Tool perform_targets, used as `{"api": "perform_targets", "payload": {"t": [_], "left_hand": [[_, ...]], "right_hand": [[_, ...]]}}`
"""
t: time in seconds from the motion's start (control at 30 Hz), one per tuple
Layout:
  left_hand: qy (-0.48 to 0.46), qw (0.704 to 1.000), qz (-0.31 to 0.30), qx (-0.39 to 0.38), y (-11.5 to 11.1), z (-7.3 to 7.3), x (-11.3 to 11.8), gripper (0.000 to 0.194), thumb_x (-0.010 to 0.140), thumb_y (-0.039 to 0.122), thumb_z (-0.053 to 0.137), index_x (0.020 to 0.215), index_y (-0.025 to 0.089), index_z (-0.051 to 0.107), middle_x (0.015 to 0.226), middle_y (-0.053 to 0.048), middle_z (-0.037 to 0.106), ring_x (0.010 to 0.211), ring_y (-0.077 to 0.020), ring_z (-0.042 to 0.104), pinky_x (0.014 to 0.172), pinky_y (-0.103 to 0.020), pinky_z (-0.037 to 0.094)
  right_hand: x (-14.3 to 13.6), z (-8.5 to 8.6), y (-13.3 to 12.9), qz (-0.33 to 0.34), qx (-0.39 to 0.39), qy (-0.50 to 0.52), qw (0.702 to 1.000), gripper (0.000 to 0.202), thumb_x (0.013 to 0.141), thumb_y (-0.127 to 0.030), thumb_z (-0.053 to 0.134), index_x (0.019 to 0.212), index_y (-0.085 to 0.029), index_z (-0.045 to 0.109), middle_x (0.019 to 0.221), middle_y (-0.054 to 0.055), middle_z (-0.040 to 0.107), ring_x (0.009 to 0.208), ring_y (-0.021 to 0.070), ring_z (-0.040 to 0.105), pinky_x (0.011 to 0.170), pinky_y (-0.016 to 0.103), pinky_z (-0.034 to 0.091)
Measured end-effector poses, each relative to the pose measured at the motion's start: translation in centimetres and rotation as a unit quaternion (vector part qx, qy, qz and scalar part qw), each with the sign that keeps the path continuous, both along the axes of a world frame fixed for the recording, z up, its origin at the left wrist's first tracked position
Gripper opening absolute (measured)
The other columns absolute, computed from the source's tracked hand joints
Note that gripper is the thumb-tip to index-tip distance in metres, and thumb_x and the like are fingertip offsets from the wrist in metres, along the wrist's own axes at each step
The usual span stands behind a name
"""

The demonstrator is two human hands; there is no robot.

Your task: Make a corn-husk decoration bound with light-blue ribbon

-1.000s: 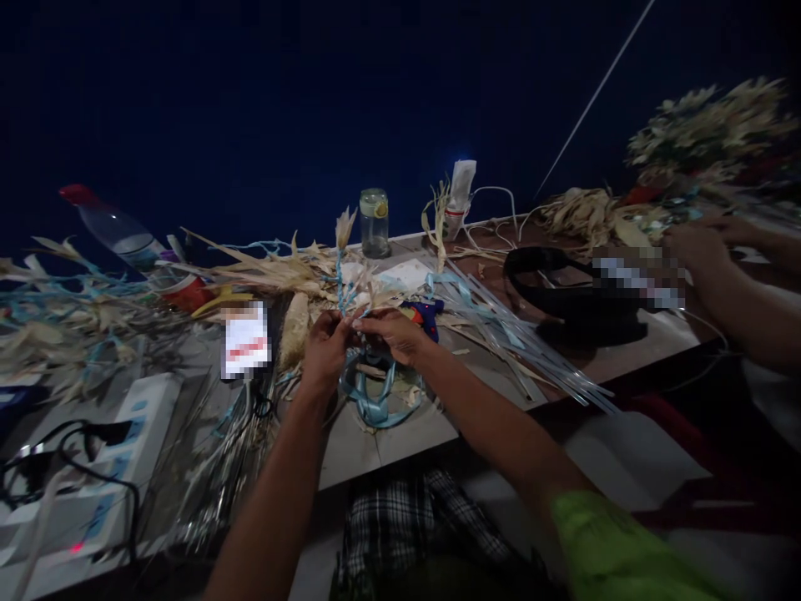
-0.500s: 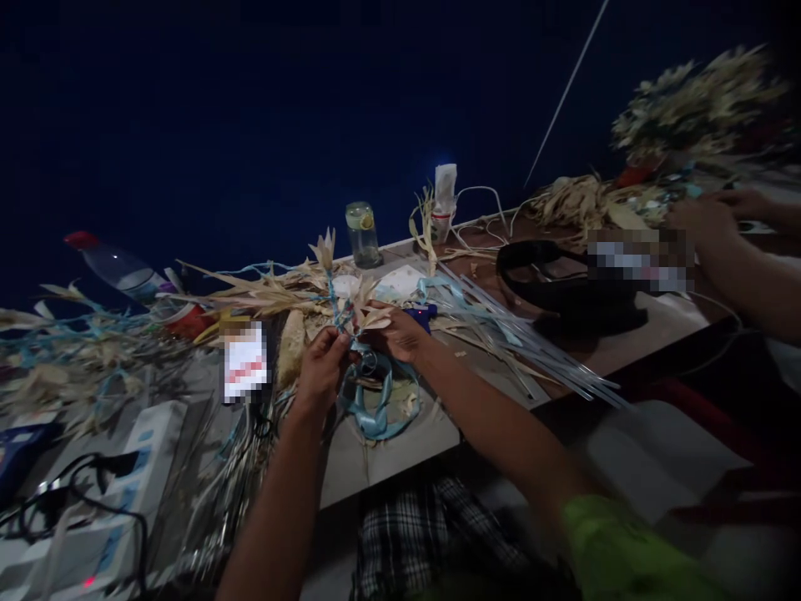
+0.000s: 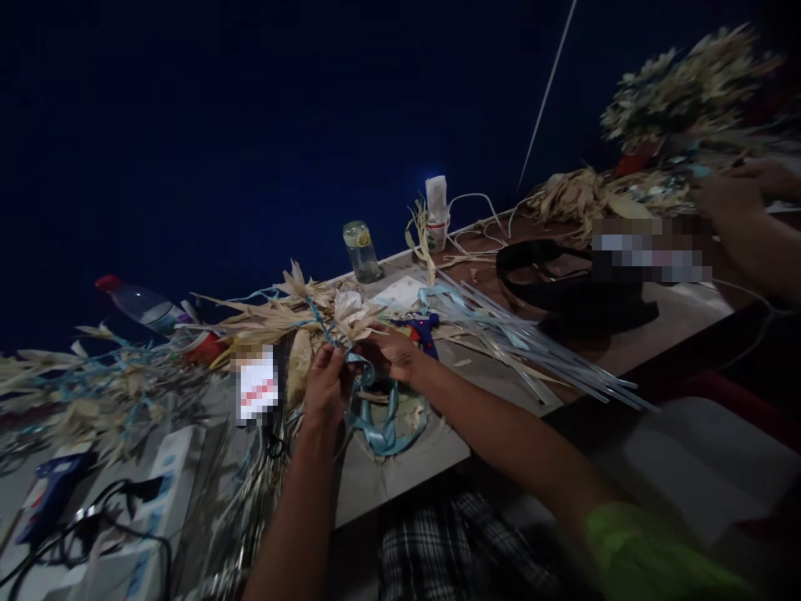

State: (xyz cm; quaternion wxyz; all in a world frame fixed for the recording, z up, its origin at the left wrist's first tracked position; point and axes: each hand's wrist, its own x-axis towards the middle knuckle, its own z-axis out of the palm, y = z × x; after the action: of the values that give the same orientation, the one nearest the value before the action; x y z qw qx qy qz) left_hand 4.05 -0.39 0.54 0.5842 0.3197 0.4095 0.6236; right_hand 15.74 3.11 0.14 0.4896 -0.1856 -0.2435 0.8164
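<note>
My left hand (image 3: 326, 380) is closed on the blue-wrapped stem of a dried-husk flower sprig (image 3: 320, 317), just under its pale petals. Beside it, my right hand (image 3: 391, 355) has its fingers bent around the sprig's base and the light-blue ribbon (image 3: 363, 364); its fingertips are partly hidden. Below both hands, loops of the ribbon lie on the table (image 3: 369, 492). A blue glue gun (image 3: 426, 332) lies just behind my right hand.
Clear glue sticks (image 3: 551, 355) and a black strap-like object (image 3: 581, 292) lie rightward. A glass jar (image 3: 363, 252) and paper cup (image 3: 436, 234) stand behind. Leftward are a phone (image 3: 258, 386), power strip (image 3: 168, 476) and tilted bottle (image 3: 147, 307). Another person's hands (image 3: 735, 196) work at far right.
The view has shifted and tilted slightly. The sprig leans further left than before, and my right hand has turned somewhat over the ribbon at its base.
</note>
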Motion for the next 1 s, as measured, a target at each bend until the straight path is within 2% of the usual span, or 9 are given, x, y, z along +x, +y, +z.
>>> {"api": "perform_targets", "payload": {"t": [0.2, 0.4, 0.53, 0.63, 0.7, 0.77, 0.87, 0.93, 1.0], "left_hand": [[-0.003, 1.000, 0.002, -0.006, 0.0, 0.2, 0.1, 0.033, 0.055, 0.027, 0.075, 0.071, 0.019, 0.047, 0.062, 0.008, 0.057, 0.043, -0.0039, 0.048, 0.045, -0.019, 0.042], [0.017, 1.000, 0.002, 0.013, 0.2, 0.2, -0.2, 0.033, 0.056, 0.029, 0.074, 0.071, 0.019, 0.046, 0.059, 0.008, 0.054, 0.043, -0.0041, 0.047, 0.045, -0.018, 0.041], [0.028, 0.997, 0.067, 0.004, 0.5, 0.1, -0.7, 0.035, 0.055, 0.029, 0.074, 0.071, 0.019, 0.045, 0.052, 0.009, 0.049, 0.041, -0.0050, 0.047, 0.045, -0.018, 0.040], [0.048, 0.991, 0.127, 0.017, 0.8, -0.3, -1.1, 0.035, 0.056, 0.029, 0.073, 0.075, 0.019, 0.046, 0.055, 0.010, 0.050, 0.043, -0.0046, 0.049, 0.046, -0.017, 0.040], [0.079, 0.986, 0.141, 0.025, 0.8, -0.6, -1.4, 0.032, 0.058, 0.030, 0.071, 0.075, 0.019, 0.047, 0.057, 0.010, 0.050, 0.044, -0.0039, 0.048, 0.047, -0.017, 0.040], [0.140, 0.981, 0.131, 0.036, 0.6, -0.7, -1.6, 0.026, 0.062, 0.032, 0.068, 0.073, 0.018, 0.048, 0.057, 0.008, 0.049, 0.045, -0.0041, 0.048, 0.047, -0.017, 0.039], [0.227, 0.967, 0.102, 0.054, 0.1, -0.4, -1.6, 0.023, 0.068, 0.036, 0.063, 0.072, 0.017, 0.051, 0.057, 0.006, 0.051, 0.047, -0.0056, 0.049, 0.047, -0.017, 0.038], [0.227, 0.968, 0.090, 0.054, 0.0, -0.2, -1.5, 0.023, 0.069, 0.036, 0.063, 0.073, 0.016, 0.051, 0.059, 0.005, 0.053, 0.049, -0.0061, 0.050, 0.047, -0.017, 0.038], [0.174, 0.980, 0.086, 0.041, 0.0, 0.0, -1.3, 0.026, 0.066, 0.036, 0.065, 0.072, 0.016, 0.049, 0.059, 0.005, 0.054, 0.048, -0.0060, 0.050, 0.048, -0.017, 0.039]], "right_hand": [[0.2, 0.2, -0.3, 0.063, -0.031, 0.029, 0.997, 0.017, 0.060, -0.012, 0.067, 0.068, -0.016, 0.052, 0.059, -0.003, 0.060, 0.053, 0.0108, 0.054, 0.050, 0.023, 0.043], [-0.2, 0.0, -0.2, 0.013, -0.027, 0.011, 0.999, 0.016, 0.058, -0.010, 0.067, 0.067, -0.016, 0.055, 0.057, -0.004, 0.058, 0.051, 0.0090, 0.051, 0.049, 0.021, 0.040], [0.1, -0.1, 0.1, -0.020, -0.023, -0.057, 0.998, 0.019, 0.054, -0.011, 0.068, 0.070, -0.015, 0.060, 0.055, -0.004, 0.056, 0.046, 0.0062, 0.046, 0.046, 0.019, 0.036], [0.5, 0.2, 0.0, -0.014, 0.004, -0.129, 0.992, 0.015, 0.054, -0.019, 0.069, 0.064, -0.013, 0.060, 0.052, -0.005, 0.052, 0.044, 0.0046, 0.042, 0.043, 0.018, 0.031], [0.7, 0.6, -0.3, -0.004, 0.034, -0.149, 0.988, 0.017, 0.055, -0.024, 0.070, 0.061, -0.013, 0.059, 0.052, -0.004, 0.051, 0.045, 0.0040, 0.042, 0.044, 0.017, 0.030], [0.8, 1.1, -0.7, 0.001, 0.082, -0.153, 0.985, 0.018, 0.058, -0.028, 0.070, 0.064, -0.013, 0.062, 0.053, -0.004, 0.050, 0.046, 0.0037, 0.040, 0.045, 0.018, 0.029], [1.0, 1.7, -1.3, 0.021, 0.160, -0.134, 0.978, 0.023, 0.065, -0.033, 0.066, 0.079, -0.014, 0.066, 0.056, -0.003, 0.051, 0.047, 0.0038, 0.040, 0.047, 0.019, 0.028], [1.1, 1.9, -1.6, 0.036, 0.189, -0.128, 0.973, 0.025, 0.067, -0.033, 0.064, 0.083, -0.014, 0.067, 0.057, -0.003, 0.052, 0.049, 0.0044, 0.041, 0.049, 0.020, 0.028], [1.0, 1.8, -1.7, 0.045, 0.198, -0.152, 0.967, 0.024, 0.065, -0.032, 0.064, 0.081, -0.013, 0.067, 0.056, -0.003, 0.052, 0.050, 0.0050, 0.041, 0.049, 0.020, 0.028]]}}
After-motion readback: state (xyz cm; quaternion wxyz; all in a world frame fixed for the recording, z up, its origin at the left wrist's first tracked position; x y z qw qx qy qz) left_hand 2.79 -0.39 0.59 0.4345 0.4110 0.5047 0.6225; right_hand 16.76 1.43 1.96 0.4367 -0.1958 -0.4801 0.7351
